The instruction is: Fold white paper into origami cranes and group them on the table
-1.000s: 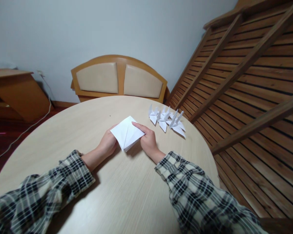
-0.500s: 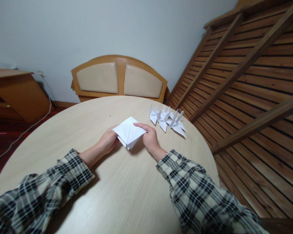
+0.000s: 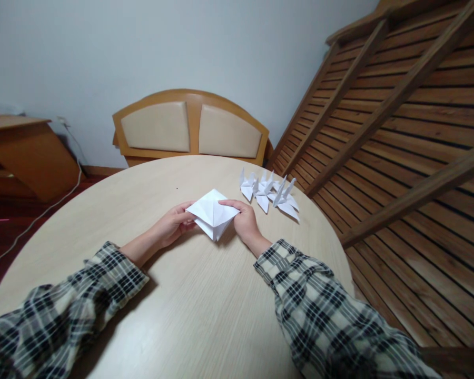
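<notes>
A white sheet of folded paper (image 3: 212, 209), diamond-shaped with creases and loose layers at its near corner, is held just over the table between both hands. My right hand (image 3: 246, 223) grips its right corner, thumb on top and the other fingers hidden beneath. At the left corner, my left hand (image 3: 176, 225) has its fingers curled by the paper's edge and underside; part of them is hidden. Beyond my right hand stand several white paper cranes (image 3: 264, 190), grouped close together on the table.
The round pale wooden table (image 3: 197, 310) fills the middle. Behind it is a padded headboard (image 3: 193, 126). A slatted wooden frame (image 3: 398, 142) leans along the right side. On the left are a wooden desk (image 3: 27, 152) and a white cable (image 3: 43, 218).
The folded paper has shifted slightly right and its layers have spread more at the near corner. My left hand's fingers have loosened a little and show more beside the paper.
</notes>
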A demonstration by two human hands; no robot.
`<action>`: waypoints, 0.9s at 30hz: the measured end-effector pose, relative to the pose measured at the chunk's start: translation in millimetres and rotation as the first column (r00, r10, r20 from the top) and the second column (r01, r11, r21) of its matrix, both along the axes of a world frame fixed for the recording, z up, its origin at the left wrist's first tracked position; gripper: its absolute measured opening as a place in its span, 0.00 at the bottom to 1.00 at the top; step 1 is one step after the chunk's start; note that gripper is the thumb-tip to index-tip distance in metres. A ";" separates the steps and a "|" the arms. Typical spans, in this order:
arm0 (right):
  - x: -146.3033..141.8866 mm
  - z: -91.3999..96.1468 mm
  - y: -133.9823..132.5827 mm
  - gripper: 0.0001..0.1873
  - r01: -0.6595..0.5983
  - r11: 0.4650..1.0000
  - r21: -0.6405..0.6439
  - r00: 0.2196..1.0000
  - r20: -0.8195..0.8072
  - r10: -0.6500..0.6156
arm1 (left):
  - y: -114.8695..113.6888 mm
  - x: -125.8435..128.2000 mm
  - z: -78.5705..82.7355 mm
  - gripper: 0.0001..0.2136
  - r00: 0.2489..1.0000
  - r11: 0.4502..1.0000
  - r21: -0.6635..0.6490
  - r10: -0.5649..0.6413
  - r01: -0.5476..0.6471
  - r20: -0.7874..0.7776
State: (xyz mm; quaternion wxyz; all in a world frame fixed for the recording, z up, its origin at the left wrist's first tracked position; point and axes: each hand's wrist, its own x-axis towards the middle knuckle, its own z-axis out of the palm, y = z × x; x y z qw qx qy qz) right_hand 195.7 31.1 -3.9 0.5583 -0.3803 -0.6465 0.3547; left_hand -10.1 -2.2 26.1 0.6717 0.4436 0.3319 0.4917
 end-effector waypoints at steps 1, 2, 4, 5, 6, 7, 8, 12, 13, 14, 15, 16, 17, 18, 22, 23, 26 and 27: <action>0.8 -0.2 0.5 0.22 0.000 1.000 0.006 1.000 0.001 0.000 | 0.1 -2.2 0.3 0.15 1.000 1.000 0.000 -0.023 0.023 0.000; 1.4 -0.1 0.8 0.23 0.001 1.000 0.013 1.000 0.000 -0.001 | 0.2 -3.9 0.5 0.16 0.999 0.999 -0.002 -0.038 0.038 0.002; 1.8 0.8 0.4 0.23 0.004 1.000 0.029 1.000 -0.004 -0.004 | 0.5 -5.8 0.6 0.16 0.999 0.999 -0.031 -0.044 0.044 0.017; 1.7 1.4 -0.2 0.24 0.004 0.999 0.036 1.000 0.000 -0.004 | 0.6 -6.2 0.9 0.16 0.999 0.998 -0.059 -0.036 0.038 0.034; 1.3 2.1 -1.0 0.24 0.003 0.999 0.043 1.000 0.008 -0.003 | 0.7 -6.1 1.3 0.15 0.998 0.995 -0.090 -0.026 0.031 0.051; 0.9 2.7 -1.8 0.25 0.000 0.999 0.051 1.000 0.019 -0.001 | 0.8 -5.7 2.0 0.13 0.998 0.993 -0.119 -0.017 0.025 0.065; 0.5 3.3 -2.7 0.26 -0.002 0.998 0.061 0.999 0.032 0.000 | 0.8 -5.0 2.9 0.11 0.997 0.990 -0.141 -0.009 0.019 0.074; 0.0 4.5 -5.4 0.29 0.012 0.995 0.095 0.996 0.085 -0.020 | 0.0 -0.7 6.5 0.07 0.994 0.989 -0.147 0.047 -0.032 0.099; 0.1 4.6 -5.8 0.29 0.017 0.995 0.100 0.995 0.096 -0.027 | -0.3 0.3 7.0 0.07 0.992 0.989 -0.144 0.060 -0.044 0.111; 0.4 4.7 -6.0 0.29 0.020 0.994 0.104 0.994 0.104 -0.031 | -0.6 1.2 7.2 0.08 0.990 0.989 -0.141 0.070 -0.053 0.121; 0.6 4.8 -6.1 0.30 0.021 0.994 0.109 0.993 0.110 -0.033 | -0.7 1.8 7.2 0.08 0.989 0.988 -0.139 0.077 -0.059 0.125; 0.9 4.9 -6.2 0.30 0.020 0.993 0.115 0.993 0.113 -0.033 | -0.6 2.3 6.8 0.08 0.989 0.988 -0.139 0.082 -0.065 0.120; 1.1 4.8 -6.2 0.31 0.018 0.992 0.122 0.993 0.116 -0.033 | -0.2 2.7 6.1 0.08 0.990 0.987 -0.142 0.086 -0.070 0.108; 1.3 4.8 -6.2 0.31 0.017 0.992 0.127 0.992 0.120 -0.032 | 0.4 2.9 5.0 0.09 0.992 0.986 -0.149 0.091 -0.076 0.091; 1.4 3.9 -6.3 0.30 0.031 0.988 0.149 0.988 0.147 -0.053 | 3.9 4.3 0.0 0.11 0.992 0.977 -0.180 0.123 -0.113 0.042; 1.4 3.8 -6.4 0.30 0.034 0.987 0.156 0.987 0.153 -0.058 | 4.3 4.9 -0.8 0.11 0.991 0.977 -0.175 0.131 -0.122 0.040; 1.9 4.4 -6.5 0.28 0.033 0.983 0.183 0.984 0.167 -0.064 | 3.4 6.8 -0.1 0.08 0.990 0.981 -0.148 0.135 -0.128 0.037; 2.1 4.9 -6.7 0.27 0.033 0.981 0.192 0.983 0.170 -0.066 | 2.5 7.1 0.9 0.07 0.990 0.982 -0.141 0.133 -0.127 0.036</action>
